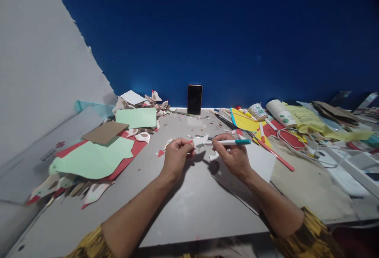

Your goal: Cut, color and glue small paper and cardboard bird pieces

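Note:
My left hand (177, 154) pinches a small white paper cut-out (200, 141) above the grey table (189, 206). My right hand (233, 153) grips a white marker with a teal cap (229, 142), held level, its tip touching the cut-out. Both hands hover over the middle of the table. A white sheet (262, 162) lies under my right wrist.
Green and red paper sheets (94, 157) and a brown card (104, 132) lie at the left among paper scraps. A dark phone (194, 99) stands against the blue wall. At the right are markers, a paper cup (258, 112), yellow sheets, a white cable (299, 141).

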Motion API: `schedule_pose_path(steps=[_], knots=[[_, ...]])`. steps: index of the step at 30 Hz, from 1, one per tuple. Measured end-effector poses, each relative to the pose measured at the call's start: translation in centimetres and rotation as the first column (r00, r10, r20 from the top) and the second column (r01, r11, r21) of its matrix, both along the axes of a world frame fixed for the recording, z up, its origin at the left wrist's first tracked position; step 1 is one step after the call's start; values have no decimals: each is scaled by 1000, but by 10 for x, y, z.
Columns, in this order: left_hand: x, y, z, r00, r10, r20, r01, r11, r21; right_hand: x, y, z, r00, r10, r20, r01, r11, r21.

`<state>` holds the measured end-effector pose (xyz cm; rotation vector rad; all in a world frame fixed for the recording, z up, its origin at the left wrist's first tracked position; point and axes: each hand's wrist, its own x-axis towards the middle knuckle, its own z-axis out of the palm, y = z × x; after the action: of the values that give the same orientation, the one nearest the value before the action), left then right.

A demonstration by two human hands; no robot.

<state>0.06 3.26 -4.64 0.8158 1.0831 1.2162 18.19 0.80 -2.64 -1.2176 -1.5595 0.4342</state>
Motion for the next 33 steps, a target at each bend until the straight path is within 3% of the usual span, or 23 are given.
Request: schedule_pose_path(steps=[11,19,26,33], knots=[[-1,1,2,1000,14,-24,-14,1000,0,-1,-1,-3,1000,13,-4,-13,1000,14],[-2,0,1,1000,9,-27,-9,1000,-5,4,1,7,996,-79,-33,81,995,61],[0,2,0,1000,0,-19,0,1000,7,-5,-2,-5,1000,-14,4,14,997,78],[1,-1,3,1000,6,0,-6,1000,-14,-2,-1,-3,998,-63,-26,65,995,73]])
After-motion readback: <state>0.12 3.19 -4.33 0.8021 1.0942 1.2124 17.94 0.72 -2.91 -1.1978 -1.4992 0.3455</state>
